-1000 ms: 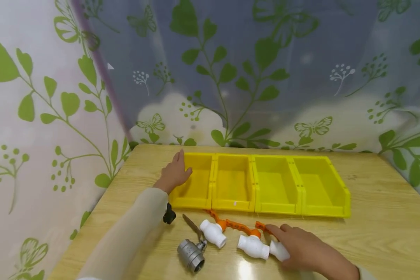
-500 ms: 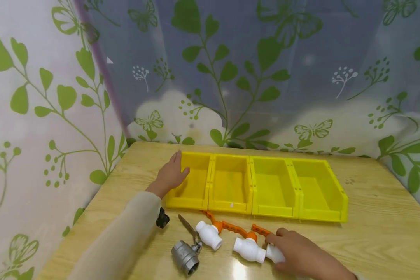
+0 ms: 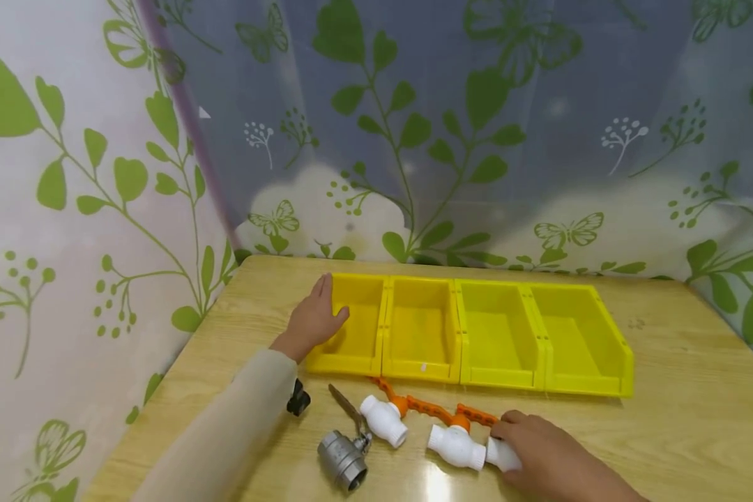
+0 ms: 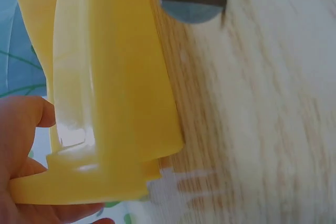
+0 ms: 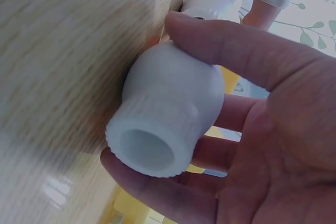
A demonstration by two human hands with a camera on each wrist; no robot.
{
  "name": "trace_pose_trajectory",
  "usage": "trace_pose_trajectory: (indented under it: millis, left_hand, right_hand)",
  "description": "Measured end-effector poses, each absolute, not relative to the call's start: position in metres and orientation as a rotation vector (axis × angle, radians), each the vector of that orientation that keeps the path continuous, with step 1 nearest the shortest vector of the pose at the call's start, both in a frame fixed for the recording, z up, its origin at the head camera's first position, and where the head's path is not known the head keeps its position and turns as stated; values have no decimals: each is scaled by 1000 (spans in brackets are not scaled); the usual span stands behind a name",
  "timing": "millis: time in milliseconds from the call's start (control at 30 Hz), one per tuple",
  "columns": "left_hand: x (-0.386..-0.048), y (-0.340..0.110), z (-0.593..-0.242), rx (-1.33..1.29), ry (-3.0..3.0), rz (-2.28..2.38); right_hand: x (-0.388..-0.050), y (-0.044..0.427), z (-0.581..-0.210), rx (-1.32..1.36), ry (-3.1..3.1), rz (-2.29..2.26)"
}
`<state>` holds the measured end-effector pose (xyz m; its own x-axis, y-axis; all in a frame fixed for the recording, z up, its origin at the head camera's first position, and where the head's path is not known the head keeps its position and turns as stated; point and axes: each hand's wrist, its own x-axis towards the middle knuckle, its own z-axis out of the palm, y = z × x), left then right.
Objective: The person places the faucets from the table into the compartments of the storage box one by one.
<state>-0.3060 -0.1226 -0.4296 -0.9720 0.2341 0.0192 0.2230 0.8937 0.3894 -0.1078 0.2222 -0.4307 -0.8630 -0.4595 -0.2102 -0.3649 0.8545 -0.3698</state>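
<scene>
A light wood-grain table (image 3: 684, 397) carries everything, its near right part shiny in places. Across its middle stands a row of four yellow bins (image 3: 502, 378), side by side and touching. Nearer, at left, a grey metal valve (image 3: 341, 457) lies with its lever pointing away to the far left. Just right of it lies a white valve (image 3: 383, 420) with an orange handle, then a second white valve (image 3: 457, 448), also orange-handled. Just beside that one, farthest right, is a third white valve (image 3: 503, 454), gripped by the right hand (image 3: 549, 450).
</scene>
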Motion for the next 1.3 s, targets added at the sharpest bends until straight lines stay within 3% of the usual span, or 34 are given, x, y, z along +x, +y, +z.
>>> trace_pose_trajectory:
  millis: [367, 1300]
  left_hand:
    - [-310, -123, -426, 354, 2995, 663]
    - [-314, -126, -435, 329, 2981, 718]
  right_hand:
    - [-111, 222, -432, -715, 2818, -443]
    - [-126, 236, -402, -559, 2890, -398]
